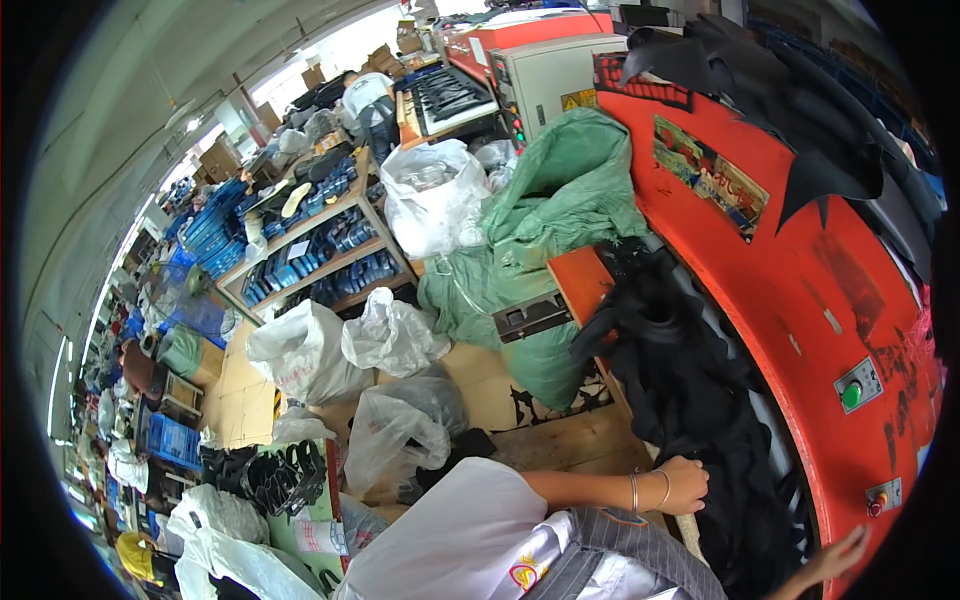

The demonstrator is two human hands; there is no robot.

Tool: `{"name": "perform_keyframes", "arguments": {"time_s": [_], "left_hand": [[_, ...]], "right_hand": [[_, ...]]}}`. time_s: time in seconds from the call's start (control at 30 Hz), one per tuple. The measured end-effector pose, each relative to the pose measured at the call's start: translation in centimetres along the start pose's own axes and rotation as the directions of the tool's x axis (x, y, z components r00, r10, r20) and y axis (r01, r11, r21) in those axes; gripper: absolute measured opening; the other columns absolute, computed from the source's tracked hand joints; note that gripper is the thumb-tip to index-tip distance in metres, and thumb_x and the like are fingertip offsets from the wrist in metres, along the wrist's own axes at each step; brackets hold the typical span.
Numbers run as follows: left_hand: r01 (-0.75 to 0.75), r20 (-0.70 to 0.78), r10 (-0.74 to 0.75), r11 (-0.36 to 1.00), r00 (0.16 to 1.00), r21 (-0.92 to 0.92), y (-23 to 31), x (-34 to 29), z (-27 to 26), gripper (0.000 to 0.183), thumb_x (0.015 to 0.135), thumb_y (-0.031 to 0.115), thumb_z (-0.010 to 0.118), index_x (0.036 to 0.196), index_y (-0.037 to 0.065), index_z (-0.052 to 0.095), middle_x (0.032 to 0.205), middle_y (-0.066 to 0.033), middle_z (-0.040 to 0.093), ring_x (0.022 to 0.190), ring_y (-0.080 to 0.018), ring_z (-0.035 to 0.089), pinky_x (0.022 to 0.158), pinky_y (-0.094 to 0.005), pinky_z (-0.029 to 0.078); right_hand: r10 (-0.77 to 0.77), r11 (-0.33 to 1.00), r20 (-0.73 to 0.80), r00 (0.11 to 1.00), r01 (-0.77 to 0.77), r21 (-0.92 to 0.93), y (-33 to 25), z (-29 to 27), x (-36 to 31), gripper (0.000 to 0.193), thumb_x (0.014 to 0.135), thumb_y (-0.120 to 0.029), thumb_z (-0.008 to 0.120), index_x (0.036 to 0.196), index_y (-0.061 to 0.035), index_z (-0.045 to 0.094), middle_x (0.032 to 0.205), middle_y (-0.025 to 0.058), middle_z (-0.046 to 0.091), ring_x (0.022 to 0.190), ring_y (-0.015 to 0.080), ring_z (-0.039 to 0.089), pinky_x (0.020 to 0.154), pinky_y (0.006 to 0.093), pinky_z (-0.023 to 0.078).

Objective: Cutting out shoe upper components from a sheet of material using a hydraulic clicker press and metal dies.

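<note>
My left hand (pixel 684 486), with two thin bracelets at its wrist, rests closed at the near edge of a heap of black material (pixel 690 390). Its fingers curl down, and whatever they may hold is hidden. The black heap lies along the bed of a large red machine (pixel 800 310). At the lower right my right hand (pixel 842 555) is stretched out beside the machine's red front, fingers extended and nothing seen in them. Near it on that front is a red knob (pixel 877 505); a green button (pixel 851 396) sits farther up.
Several plastic sacks, among them a white bag (pixel 308 355) and a clear bag (pixel 395 430), stand on the floor to the left. Large green sacks (pixel 555 190) lean beyond the bed. A shelf (pixel 310 225) holds blue pieces. Black sheets (pixel 800 110) drape over the machine; a person (pixel 370 100) bends farther back.
</note>
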State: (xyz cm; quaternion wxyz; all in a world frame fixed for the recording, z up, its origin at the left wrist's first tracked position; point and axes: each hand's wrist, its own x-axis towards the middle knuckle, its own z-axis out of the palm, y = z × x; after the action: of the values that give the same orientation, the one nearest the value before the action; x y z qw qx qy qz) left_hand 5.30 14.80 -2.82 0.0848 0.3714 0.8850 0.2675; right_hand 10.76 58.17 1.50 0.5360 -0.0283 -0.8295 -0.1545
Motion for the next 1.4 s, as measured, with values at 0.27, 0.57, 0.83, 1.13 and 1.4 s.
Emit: {"name": "perform_keyframes", "arguments": {"time_s": [0.27,0.57,0.83,1.13,1.4], "left_hand": [[0.048,-0.050,-0.047,0.999,0.998,0.022,0.0,-1.8,0.4,0.032,0.074,0.034,0.064,0.072,0.003,0.071,0.082,-0.0088,0.065,0.086,-0.0269,0.061,0.066,-0.0383,0.053],[-0.087,0.212,0.089,0.996,0.973,-0.018,-0.7,-7.9,-1.4,0.033,0.071,0.035,0.065,0.072,0.002,0.070,0.072,-0.0133,0.066,0.072,-0.0326,0.065,0.064,-0.0412,0.053],[-0.271,-0.344,0.175,0.928,0.922,-0.256,-4.7,-6.0,-9.6,0.020,0.080,0.027,0.061,0.077,0.008,0.065,0.079,-0.0127,0.059,0.080,-0.0327,0.057,0.068,-0.0434,0.048],[-0.232,-0.449,0.140,0.960,0.883,-0.157,-11.5,-6.1,-2.8,0.032,0.074,0.029,0.072,0.095,0.006,0.067,0.102,-0.0089,0.054,0.105,-0.0300,0.047,0.092,-0.0390,0.044],[-0.083,-0.388,-0.011,0.971,0.921,-0.225,-11.0,-8.1,-5.2,0.022,0.080,0.027,0.070,0.083,0.004,0.069,0.110,-0.0131,0.052,0.107,-0.0317,0.045,0.095,-0.0386,0.041]], "right_hand": [[0.110,0.704,0.746,0.656,-0.581,0.408,-18.5,-0.5,-1.9,0.053,0.094,-0.020,0.057,0.138,0.0023,0.039,0.126,0.0257,0.053,0.119,0.0362,0.051,0.103,0.0402,0.036],[-0.201,0.832,0.932,0.303,-0.448,0.326,-20.2,-9.4,-5.4,0.013,0.087,-0.001,0.045,0.088,0.0036,0.057,0.078,0.0280,0.061,0.078,0.0456,0.061,0.068,0.0497,0.048],[-0.274,0.925,0.949,0.158,-0.227,0.305,-22.2,-14.8,7.9,0.033,0.076,-0.017,0.066,0.106,-0.0032,0.064,0.093,0.0207,0.067,0.089,0.0402,0.064,0.076,0.0467,0.050],[-0.446,0.804,0.865,0.230,-0.321,0.500,-27.7,-7.6,6.3,0.048,0.059,-0.022,0.083,0.096,0.0038,0.068,0.103,0.0196,0.066,0.099,0.0350,0.062,0.088,0.0386,0.049],[-0.373,0.860,0.927,0.043,-0.358,0.363,-29.3,-8.6,8.3,0.050,0.058,-0.031,0.085,0.098,-0.0038,0.072,0.089,0.0157,0.070,0.086,0.0318,0.067,0.079,0.0382,0.053]]}}
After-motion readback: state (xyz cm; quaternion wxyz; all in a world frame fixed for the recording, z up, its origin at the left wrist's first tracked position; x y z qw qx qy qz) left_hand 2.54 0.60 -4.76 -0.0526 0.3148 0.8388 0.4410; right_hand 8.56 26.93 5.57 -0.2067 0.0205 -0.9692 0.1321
